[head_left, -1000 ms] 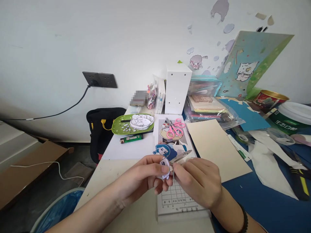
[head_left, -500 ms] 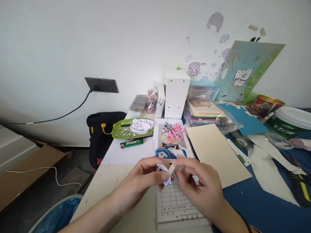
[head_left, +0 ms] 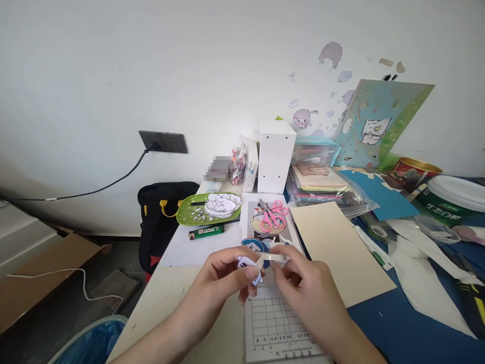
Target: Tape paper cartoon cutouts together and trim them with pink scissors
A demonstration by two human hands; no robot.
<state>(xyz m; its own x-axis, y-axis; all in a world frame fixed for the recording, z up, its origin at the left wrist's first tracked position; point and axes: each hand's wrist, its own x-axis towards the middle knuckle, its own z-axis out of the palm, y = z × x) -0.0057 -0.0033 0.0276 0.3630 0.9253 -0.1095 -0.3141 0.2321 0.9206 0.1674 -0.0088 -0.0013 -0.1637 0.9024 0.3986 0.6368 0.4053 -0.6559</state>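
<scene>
At six o'clock, a paper cutout (head_left: 247,268) is being pinched by the left hand (head_left: 223,278) while a pale strip (head_left: 273,257), newly straightened toward three o'clock, is being held by the right hand (head_left: 310,288), suggesting peeling.

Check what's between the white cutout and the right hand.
In the head view, a narrow pale strip bridges the gap between the white cutout and the right hand; its material can't be told.

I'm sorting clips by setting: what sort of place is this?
Likely a desk used for paper crafts: pink-handled scissors, a green tray, and a small paper cutout in the left hand.
</scene>
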